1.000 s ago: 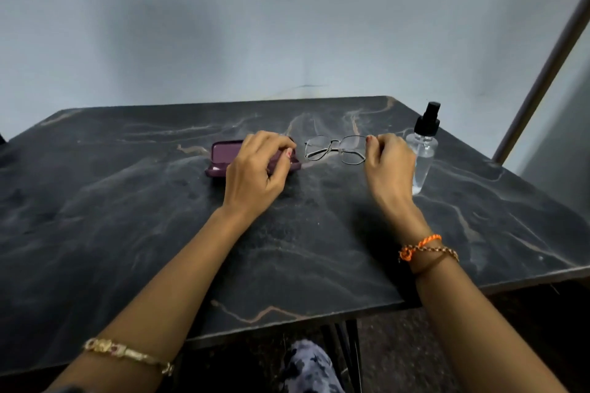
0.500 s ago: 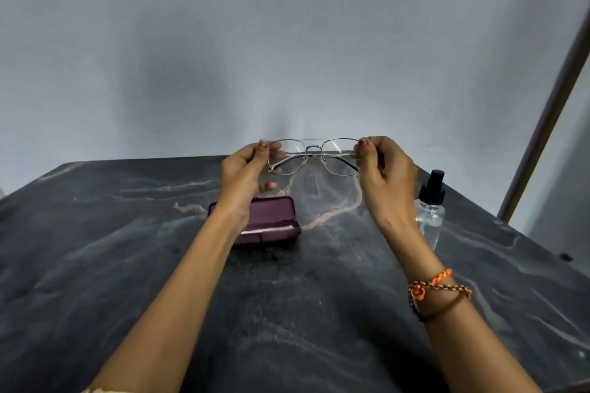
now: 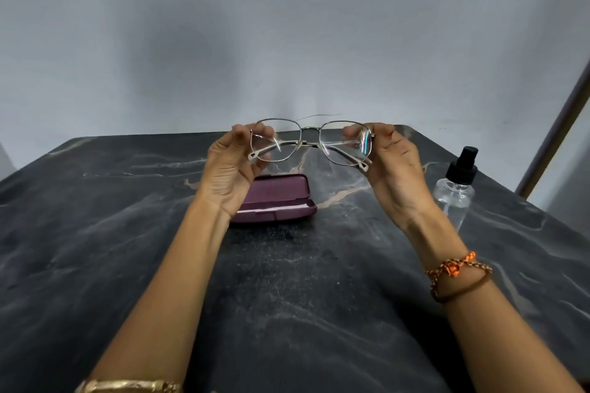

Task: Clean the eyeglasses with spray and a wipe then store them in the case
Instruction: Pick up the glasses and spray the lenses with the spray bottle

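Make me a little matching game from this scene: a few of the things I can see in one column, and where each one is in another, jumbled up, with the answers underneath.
Things:
1. eyeglasses
2. case
3. spray bottle
4. orange bracelet

Places:
A. standing upright on the table, at the right
B. held up in the air between the left hand and right hand
C. around the right wrist
D. lying on the table below the left hand

Pairs: 1-B, 2-D, 3-A, 4-C

Both arms reach forward, left hand (image 3: 228,174) and right hand (image 3: 394,166) raised, palms facing inward, fingers pinched
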`<action>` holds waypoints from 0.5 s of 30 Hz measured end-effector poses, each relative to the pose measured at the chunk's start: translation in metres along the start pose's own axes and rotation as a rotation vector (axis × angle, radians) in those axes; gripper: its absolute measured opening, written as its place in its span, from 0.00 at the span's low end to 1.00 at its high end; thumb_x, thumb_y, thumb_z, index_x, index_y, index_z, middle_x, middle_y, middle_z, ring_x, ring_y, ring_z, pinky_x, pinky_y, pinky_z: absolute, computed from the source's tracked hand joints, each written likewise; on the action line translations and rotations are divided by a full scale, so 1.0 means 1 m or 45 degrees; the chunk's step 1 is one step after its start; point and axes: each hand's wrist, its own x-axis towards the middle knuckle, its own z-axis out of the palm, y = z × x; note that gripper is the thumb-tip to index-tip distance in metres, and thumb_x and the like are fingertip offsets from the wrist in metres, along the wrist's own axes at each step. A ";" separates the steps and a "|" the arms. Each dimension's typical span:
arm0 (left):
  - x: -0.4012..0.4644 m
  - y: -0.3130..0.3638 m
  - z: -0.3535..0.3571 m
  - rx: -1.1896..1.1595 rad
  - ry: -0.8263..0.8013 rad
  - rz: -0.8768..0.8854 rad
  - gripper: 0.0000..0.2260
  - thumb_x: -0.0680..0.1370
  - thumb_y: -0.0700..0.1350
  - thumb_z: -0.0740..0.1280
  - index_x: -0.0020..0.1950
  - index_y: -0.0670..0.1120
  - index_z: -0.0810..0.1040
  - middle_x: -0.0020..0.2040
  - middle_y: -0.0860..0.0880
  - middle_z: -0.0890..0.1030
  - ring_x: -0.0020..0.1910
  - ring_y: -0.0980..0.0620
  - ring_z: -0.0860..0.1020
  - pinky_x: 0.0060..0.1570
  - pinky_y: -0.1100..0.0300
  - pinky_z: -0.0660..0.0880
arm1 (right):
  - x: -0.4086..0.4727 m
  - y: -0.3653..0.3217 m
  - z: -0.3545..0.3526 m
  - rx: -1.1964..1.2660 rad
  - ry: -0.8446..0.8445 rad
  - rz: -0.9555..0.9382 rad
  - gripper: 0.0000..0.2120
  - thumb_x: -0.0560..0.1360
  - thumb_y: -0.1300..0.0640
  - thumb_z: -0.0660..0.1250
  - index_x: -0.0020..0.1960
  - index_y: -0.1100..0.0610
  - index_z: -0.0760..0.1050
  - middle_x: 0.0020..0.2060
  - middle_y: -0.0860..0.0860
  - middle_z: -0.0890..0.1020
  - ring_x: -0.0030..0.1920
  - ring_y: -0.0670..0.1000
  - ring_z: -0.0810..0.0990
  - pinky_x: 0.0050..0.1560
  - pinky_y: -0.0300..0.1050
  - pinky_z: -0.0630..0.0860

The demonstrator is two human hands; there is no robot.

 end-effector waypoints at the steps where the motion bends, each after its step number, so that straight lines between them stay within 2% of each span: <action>1: 0.000 0.001 0.000 -0.007 -0.010 0.012 0.18 0.48 0.58 0.79 0.30 0.50 0.81 0.32 0.56 0.83 0.37 0.60 0.80 0.33 0.67 0.78 | 0.000 0.000 0.001 0.028 -0.013 0.002 0.14 0.63 0.40 0.67 0.37 0.49 0.81 0.40 0.44 0.85 0.47 0.42 0.81 0.51 0.41 0.78; 4: 0.001 0.004 -0.003 -0.013 -0.038 0.076 0.15 0.49 0.53 0.80 0.28 0.51 0.79 0.31 0.55 0.82 0.34 0.60 0.79 0.33 0.65 0.78 | -0.001 0.003 -0.001 0.045 -0.001 -0.020 0.15 0.61 0.36 0.69 0.36 0.48 0.80 0.40 0.45 0.85 0.47 0.41 0.81 0.45 0.39 0.79; 8: -0.001 0.008 0.005 0.099 -0.105 0.142 0.13 0.51 0.56 0.79 0.26 0.53 0.79 0.30 0.57 0.80 0.32 0.62 0.77 0.30 0.69 0.75 | 0.001 0.002 -0.005 0.031 0.073 -0.057 0.12 0.62 0.38 0.65 0.35 0.47 0.77 0.37 0.45 0.84 0.45 0.42 0.81 0.49 0.49 0.74; 9: -0.002 0.009 0.006 0.131 -0.108 0.153 0.13 0.51 0.57 0.78 0.26 0.53 0.79 0.30 0.57 0.80 0.32 0.63 0.77 0.30 0.69 0.74 | 0.001 0.001 -0.006 0.023 0.089 -0.069 0.11 0.63 0.39 0.65 0.35 0.46 0.77 0.35 0.44 0.84 0.43 0.41 0.81 0.48 0.48 0.73; 12: -0.003 0.012 0.009 0.225 -0.081 0.196 0.14 0.51 0.60 0.77 0.27 0.54 0.79 0.30 0.58 0.81 0.32 0.63 0.77 0.31 0.69 0.75 | 0.002 -0.001 -0.006 -0.020 0.145 -0.142 0.11 0.61 0.38 0.67 0.35 0.45 0.79 0.31 0.41 0.80 0.38 0.39 0.79 0.40 0.36 0.76; 15: -0.005 0.016 0.013 0.321 -0.043 0.252 0.12 0.52 0.59 0.76 0.28 0.55 0.80 0.31 0.59 0.82 0.33 0.63 0.78 0.33 0.69 0.76 | 0.003 -0.002 -0.007 -0.067 0.207 -0.211 0.12 0.62 0.37 0.68 0.35 0.45 0.80 0.30 0.40 0.79 0.34 0.38 0.75 0.38 0.32 0.74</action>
